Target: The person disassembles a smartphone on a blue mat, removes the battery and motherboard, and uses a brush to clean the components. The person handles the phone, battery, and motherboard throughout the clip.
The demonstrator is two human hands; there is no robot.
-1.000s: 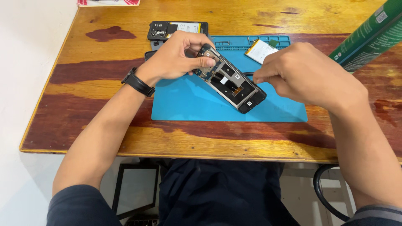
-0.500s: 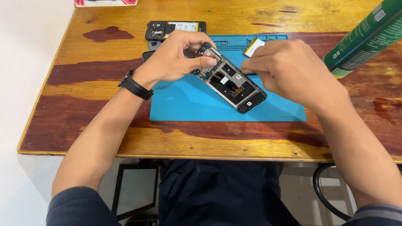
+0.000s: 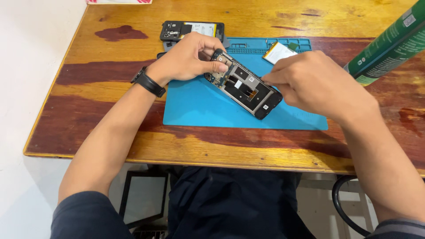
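Blue mat under opened phone; left hand pinches phone's 10 o'clock end, right hand fingertips pressed together at 3 o'clock edge.

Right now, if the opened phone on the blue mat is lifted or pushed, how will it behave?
The phone looks flat and rigid, so it should lift stiffly, not flop. Its back is off and the inner parts show, so they are probably fragile. The left hand holds its top end and the mat looks rubbery, so it likely will not slide easily.
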